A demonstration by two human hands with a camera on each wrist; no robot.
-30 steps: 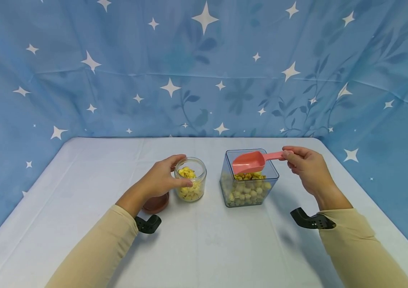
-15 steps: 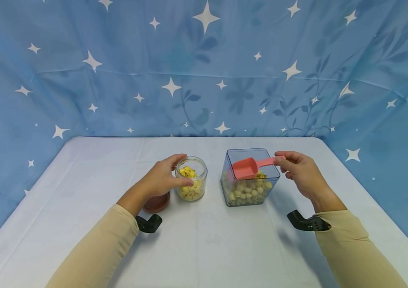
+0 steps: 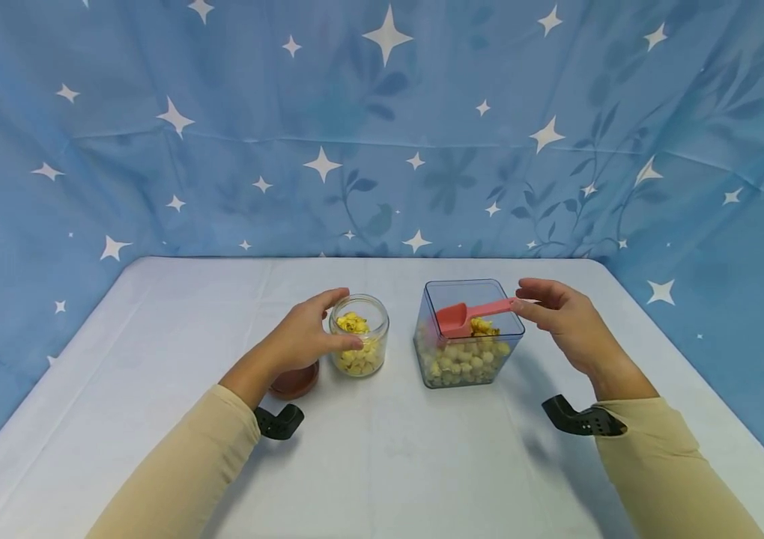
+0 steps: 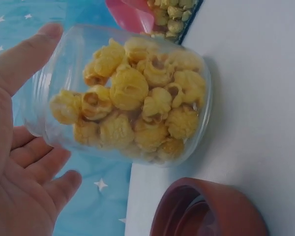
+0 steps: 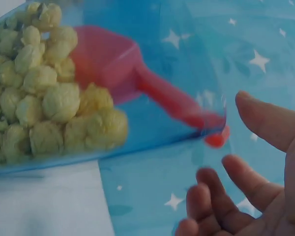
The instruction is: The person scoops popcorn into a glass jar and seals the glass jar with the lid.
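A round glass jar [image 3: 379,338] with yellow popcorn [image 4: 128,88] inside stands on the table, its mouth uncovered. My left hand [image 3: 297,333] holds it near the rim, thumb in front and fingers behind. To its right is a clear bluish plastic box [image 3: 466,290], partly filled with popcorn [image 5: 39,88]. A pink-red scoop [image 3: 452,320] lies in the box on the popcorn, its handle [image 5: 172,98] leaning over the right rim. Beside the handle's end hangs my right hand [image 3: 567,322], its thumb and fingers spread and apart from the handle.
A reddish-brown round lid [image 4: 221,206] lies on the table just left of the jar, partly hidden by the left hand in the head view. White cloth covers the table [image 3: 395,464]. A blue curtain [image 3: 234,112] with white stars hangs behind.
The scoop has come down from above the box to lie inside it. My right hand has let go of its handle and drawn slightly right. The left hand stays at the jar.
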